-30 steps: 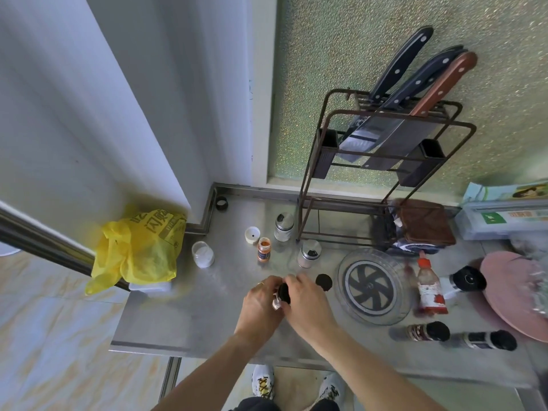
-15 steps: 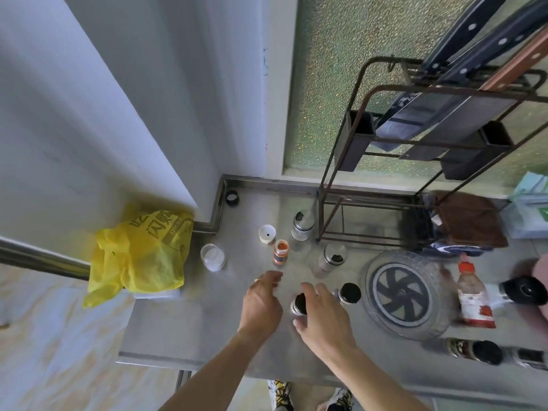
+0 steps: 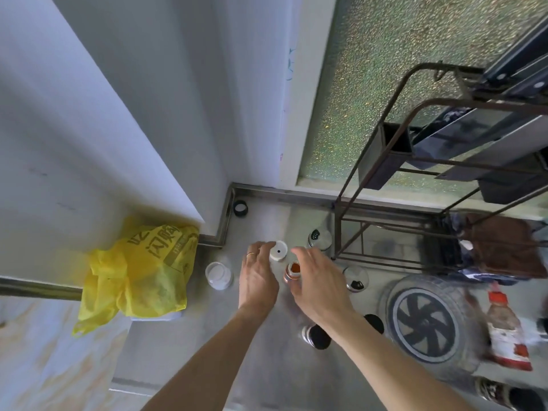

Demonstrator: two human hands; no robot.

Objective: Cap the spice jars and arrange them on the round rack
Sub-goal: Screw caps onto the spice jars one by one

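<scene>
An uncapped small jar of orange-red spice (image 3: 292,272) stands on the steel counter between my hands. My left hand (image 3: 257,277) has its fingertips on a white cap (image 3: 278,250) lying just behind that jar. My right hand (image 3: 318,283) hovers open over the jar's right side, fingers spread. A black-capped jar (image 3: 316,336) stands under my right forearm, and a loose black cap (image 3: 374,323) lies to its right. Two glass shaker jars (image 3: 319,238) (image 3: 355,278) stand near the rack's foot. The round rack (image 3: 427,321) lies flat at the right.
A yellow plastic bag (image 3: 139,271) hangs at the counter's left end beside a clear white-lidded jar (image 3: 218,274). A black ring cap (image 3: 240,207) sits in the back corner. A metal knife rack (image 3: 444,173) stands behind; sauce bottles (image 3: 507,330) lie at the right.
Both hands have let go of the black-capped jar, which now stands on the counter, and moved forward to the orange jar and white cap. The camera has leaned in closer.
</scene>
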